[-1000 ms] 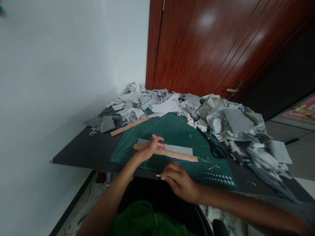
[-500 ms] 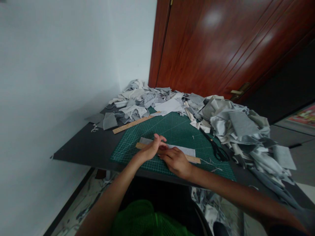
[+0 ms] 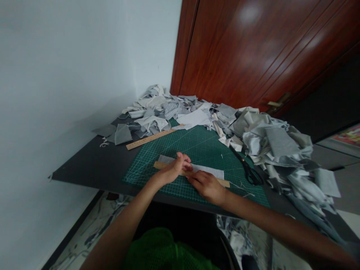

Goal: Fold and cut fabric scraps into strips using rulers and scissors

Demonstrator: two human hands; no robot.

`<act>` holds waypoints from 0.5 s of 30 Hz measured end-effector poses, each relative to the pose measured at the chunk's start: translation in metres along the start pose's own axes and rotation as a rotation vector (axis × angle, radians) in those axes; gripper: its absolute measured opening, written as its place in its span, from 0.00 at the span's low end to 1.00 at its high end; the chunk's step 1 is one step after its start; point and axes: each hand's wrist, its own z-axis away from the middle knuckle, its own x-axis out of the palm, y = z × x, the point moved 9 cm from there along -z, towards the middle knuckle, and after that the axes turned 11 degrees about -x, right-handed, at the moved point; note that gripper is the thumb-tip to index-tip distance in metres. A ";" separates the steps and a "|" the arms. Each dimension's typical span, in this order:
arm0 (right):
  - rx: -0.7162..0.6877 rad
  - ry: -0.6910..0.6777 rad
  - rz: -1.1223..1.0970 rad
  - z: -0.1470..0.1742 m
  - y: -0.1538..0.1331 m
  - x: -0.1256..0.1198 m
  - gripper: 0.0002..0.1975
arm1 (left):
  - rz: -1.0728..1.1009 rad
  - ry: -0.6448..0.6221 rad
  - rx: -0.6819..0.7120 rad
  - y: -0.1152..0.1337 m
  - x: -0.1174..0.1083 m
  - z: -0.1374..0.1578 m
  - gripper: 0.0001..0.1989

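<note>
A strip of light grey cloth (image 3: pixel 210 171) lies across the green cutting mat (image 3: pixel 194 144), with a wooden ruler (image 3: pixel 159 165) laid over its near part. My left hand (image 3: pixel 176 168) rests on the ruler near its middle, thumb raised and apart from the loosely bent fingers. Just right of it, my right hand (image 3: pixel 208 186) is closed, its fingertips pinched together at the ruler's near edge. Whatever may be between those fingertips is hidden. Loose pale threads (image 3: pixel 242 187) lie beyond the ruler's right end.
Another wooden ruler (image 3: pixel 150 139) lies at the mat's far left edge. Black-handled scissors (image 3: pixel 251 173) sit at the right. Heaped grey and white cloth scraps (image 3: pixel 165 105) line the table's back, and a larger cloth pile (image 3: pixel 272 138) stands right. A wall and a wooden door (image 3: pixel 233 56) rise behind.
My right hand has slid slightly to the right along the ruler. My left hand stays at nearly the same spot on it. The camera view has shifted a little.
</note>
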 end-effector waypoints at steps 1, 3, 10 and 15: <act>-0.002 0.000 -0.006 0.000 0.001 0.000 0.15 | -0.008 0.002 0.005 0.001 0.000 0.000 0.51; -0.003 0.003 -0.018 0.001 0.002 0.000 0.15 | -0.015 0.000 0.013 0.002 0.001 0.000 0.51; 0.011 -0.005 -0.028 0.002 0.004 0.002 0.15 | -0.001 -0.027 0.012 0.004 0.003 0.001 0.49; -0.002 0.016 0.025 -0.004 0.003 0.007 0.12 | -0.025 -0.017 0.012 0.000 0.001 0.000 0.50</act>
